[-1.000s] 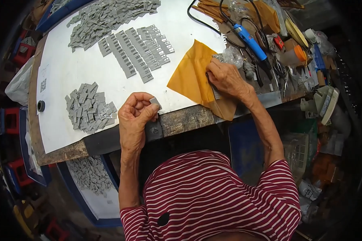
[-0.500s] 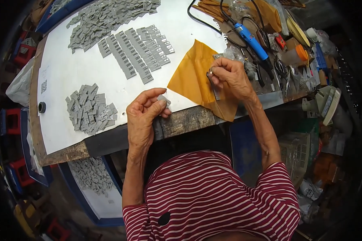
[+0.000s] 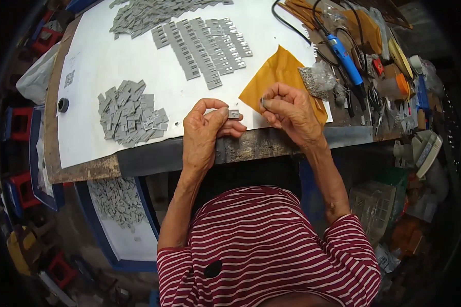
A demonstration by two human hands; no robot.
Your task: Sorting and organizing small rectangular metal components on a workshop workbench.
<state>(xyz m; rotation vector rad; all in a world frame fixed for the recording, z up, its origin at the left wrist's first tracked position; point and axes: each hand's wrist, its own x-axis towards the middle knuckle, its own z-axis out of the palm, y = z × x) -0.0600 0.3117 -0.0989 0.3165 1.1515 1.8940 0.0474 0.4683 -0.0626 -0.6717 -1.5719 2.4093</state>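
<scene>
Between thumb and fingers, my left hand (image 3: 206,128) grips a small grey rectangular part (image 3: 234,114) just above the table's front edge. My right hand (image 3: 293,112) is pinched closed a short way to its right, over a yellow-brown cloth or paper sheet (image 3: 271,66); a tiny dark piece (image 3: 263,102) shows at its fingertips, too small to name. A loose pile of similar grey parts (image 3: 130,113) lies left of my left hand. Beyond my hands, more grey parts (image 3: 202,50) are laid in slanting rows on white paper (image 3: 189,92).
A large grey heap (image 3: 153,15) lies at the back. To the right are a bag of small metal pieces (image 3: 315,82), a blue electric screwdriver (image 3: 344,59) with cables, and clutter. A black ring (image 3: 62,105) sits at the left edge. A blue tray (image 3: 153,240) of parts stands below.
My right hand has come down and left toward my left hand, off the bag of small metal pieces. The grey part in my left hand now lies flatter and points right. The whole view has shifted.
</scene>
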